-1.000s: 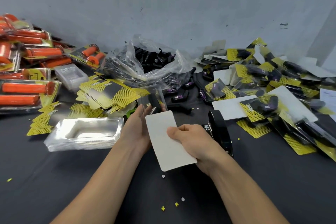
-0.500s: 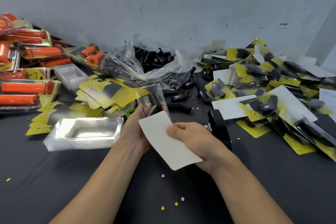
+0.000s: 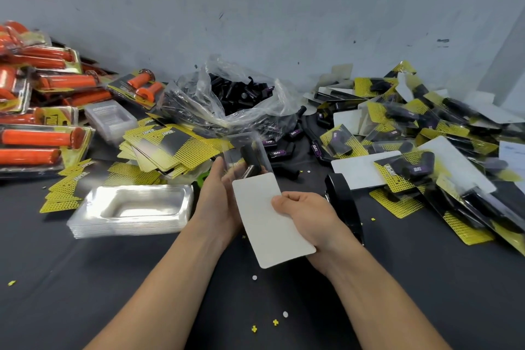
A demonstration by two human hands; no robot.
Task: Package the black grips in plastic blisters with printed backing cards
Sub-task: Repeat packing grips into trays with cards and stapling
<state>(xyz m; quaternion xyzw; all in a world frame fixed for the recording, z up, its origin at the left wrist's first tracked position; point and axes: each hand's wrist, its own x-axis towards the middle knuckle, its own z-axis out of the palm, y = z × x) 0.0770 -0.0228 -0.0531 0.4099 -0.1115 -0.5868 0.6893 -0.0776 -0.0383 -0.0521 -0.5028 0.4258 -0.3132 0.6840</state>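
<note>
My left hand [image 3: 217,202] holds a clear plastic blister [image 3: 246,155] with a black grip [image 3: 251,158] inside it. My right hand [image 3: 306,217] pinches a backing card [image 3: 267,233], its blank white back turned up, with the card's top edge touching the blister's lower edge. A stack of empty blisters [image 3: 130,212] lies to the left. Printed yellow and black cards [image 3: 170,148] are piled behind it. A clear bag of loose black grips [image 3: 241,94] sits at the back centre.
A black stapler [image 3: 343,202] lies just right of my right hand. Finished yellow packs [image 3: 426,150] are heaped on the right, orange grip packs [image 3: 42,122] on the left. Small paper bits [image 3: 275,322] dot the dark table [image 3: 85,293] near me.
The white card has slid down and tilted more upright, its top edge now meeting the blister. The blister in my left hand has shifted slightly right.
</note>
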